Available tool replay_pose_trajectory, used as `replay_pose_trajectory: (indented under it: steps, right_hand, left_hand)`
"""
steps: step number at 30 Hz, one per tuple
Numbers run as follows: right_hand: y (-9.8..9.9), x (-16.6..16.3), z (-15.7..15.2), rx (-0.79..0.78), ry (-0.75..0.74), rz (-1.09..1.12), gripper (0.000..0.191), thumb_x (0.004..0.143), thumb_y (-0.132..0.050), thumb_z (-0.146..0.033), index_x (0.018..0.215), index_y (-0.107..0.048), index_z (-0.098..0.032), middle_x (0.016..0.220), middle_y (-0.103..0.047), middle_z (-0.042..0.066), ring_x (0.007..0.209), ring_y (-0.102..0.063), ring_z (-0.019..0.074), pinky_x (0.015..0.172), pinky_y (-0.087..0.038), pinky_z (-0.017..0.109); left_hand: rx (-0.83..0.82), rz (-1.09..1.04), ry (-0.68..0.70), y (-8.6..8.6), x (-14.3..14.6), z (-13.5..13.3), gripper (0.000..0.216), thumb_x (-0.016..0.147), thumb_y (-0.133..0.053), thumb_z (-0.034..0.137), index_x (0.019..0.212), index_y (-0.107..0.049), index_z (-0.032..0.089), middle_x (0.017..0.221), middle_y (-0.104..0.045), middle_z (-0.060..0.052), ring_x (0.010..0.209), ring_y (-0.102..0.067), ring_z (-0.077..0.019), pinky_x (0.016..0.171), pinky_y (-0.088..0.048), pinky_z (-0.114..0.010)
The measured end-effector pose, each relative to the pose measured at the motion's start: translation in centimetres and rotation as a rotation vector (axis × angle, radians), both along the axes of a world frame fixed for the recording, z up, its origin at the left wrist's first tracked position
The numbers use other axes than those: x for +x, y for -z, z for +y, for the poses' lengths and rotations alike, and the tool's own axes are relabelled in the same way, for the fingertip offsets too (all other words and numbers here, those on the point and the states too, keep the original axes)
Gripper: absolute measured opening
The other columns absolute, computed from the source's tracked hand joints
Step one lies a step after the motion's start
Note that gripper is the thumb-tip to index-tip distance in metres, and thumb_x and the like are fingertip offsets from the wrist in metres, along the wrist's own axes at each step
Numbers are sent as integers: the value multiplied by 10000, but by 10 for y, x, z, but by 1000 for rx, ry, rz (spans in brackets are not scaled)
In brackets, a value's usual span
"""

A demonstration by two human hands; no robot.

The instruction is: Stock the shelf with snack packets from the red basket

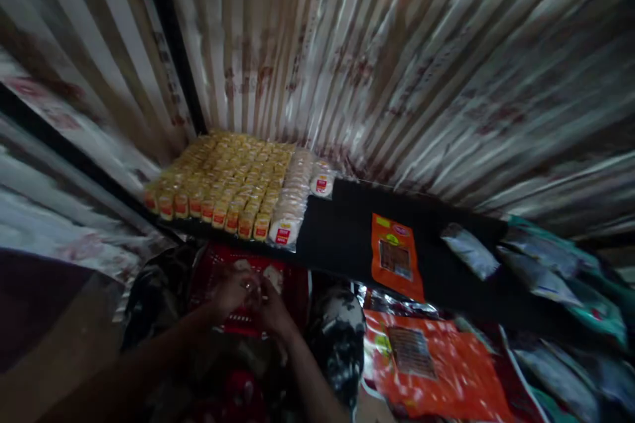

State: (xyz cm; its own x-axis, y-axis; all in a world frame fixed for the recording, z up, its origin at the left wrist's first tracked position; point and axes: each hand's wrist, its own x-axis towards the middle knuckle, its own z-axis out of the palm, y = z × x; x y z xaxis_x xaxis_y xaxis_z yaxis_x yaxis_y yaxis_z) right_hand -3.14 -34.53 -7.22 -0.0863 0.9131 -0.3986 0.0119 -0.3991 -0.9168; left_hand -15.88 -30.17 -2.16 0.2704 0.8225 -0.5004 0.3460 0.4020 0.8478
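My left hand [229, 292] and my right hand [274, 308] meet low in the frame over a red plastic basket [297, 287]. Their fingers are curled together around something small that the dim, blurred picture hides. Pale round packs [274, 275] lie in the basket just past my fingers. Beyond the basket is a black shelf [342, 238]. On its left part stand rows of small yellow packs [223, 182], with a column of white round packs [292, 201] beside them.
An orange packet [395, 256] lies on the shelf's middle, silvery and green packets [540, 264] to the right. More orange packets [426, 363] are piled below it. Corrugated metal sheeting [397, 59] forms the wall behind.
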Motion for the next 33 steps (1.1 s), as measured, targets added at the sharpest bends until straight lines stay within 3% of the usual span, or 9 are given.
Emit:
replay_pose_trajectory:
  steps: [3,7,11,15,19,23,27,30,33]
  right_hand:
    - [-28,19,-3,81,98,-53,402,580,-730,-287,976,-675,-241,999,-684,33,895,-630,224,826,-502,377]
    - [-68,42,-8,131,135,36,322,601,-754,-419,851,-710,-221,855,-710,19,852,-642,224,785,-514,355]
    - [-97,60,-14,115,187,161,408,607,-761,-480,907,-715,-207,828,-725,21,803,-656,215,771,-522,359]
    - [-105,75,-16,130,335,232,394,652,-735,-471,935,-696,-200,886,-732,40,797,-668,206,790,-520,355]
    - [-101,91,-12,110,514,266,432,672,-697,-505,971,-650,-197,878,-730,59,755,-677,211,698,-536,339]
    - [-98,110,-10,102,628,269,467,646,-719,-485,998,-602,-203,860,-729,52,750,-687,215,684,-541,338]
    - [-94,127,-9,68,695,248,505,630,-737,-458,1039,-582,-205,874,-727,52,753,-693,220,706,-549,352]
    - [-91,133,-7,42,728,231,529,630,-734,-456,1074,-570,-219,895,-726,44,773,-693,218,707,-546,343]
    - [-94,134,-4,26,681,272,549,613,-746,-490,1064,-593,-217,899,-724,41,779,-689,218,684,-533,319]
  left_hand:
    - [11,-74,70,-27,0,5,113,609,-601,121,689,-661,173,730,-696,-7,728,-633,-169,687,-486,-260]
    - [94,-125,192,-69,7,18,183,606,-586,122,751,-686,173,741,-699,-5,711,-616,-146,661,-469,-222]
    - [185,-93,151,-92,31,28,191,661,-537,100,783,-677,147,776,-694,-20,724,-621,-134,693,-477,-221]
    - [323,-54,87,-95,61,30,250,725,-504,76,906,-665,139,895,-689,-60,813,-632,-153,776,-502,-268]
    - [598,86,85,-95,81,23,342,735,-493,58,1019,-647,171,1068,-648,-77,1000,-599,-185,929,-479,-345]
    - [777,128,271,-93,89,13,551,650,-390,-60,1040,-666,215,1222,-591,-64,1188,-513,-186,1073,-377,-384]
    - [858,162,457,-87,94,7,687,601,-387,-91,1144,-644,244,1445,-421,-47,1373,-306,-230,1137,-277,-451]
    - [868,176,485,-83,99,4,543,688,-474,-13,1144,-645,227,1448,-422,-65,1386,-271,-269,1135,-270,-481]
    - [845,120,370,-79,105,4,332,792,-492,111,1051,-669,219,1286,-576,-79,1265,-446,-243,1091,-348,-446]
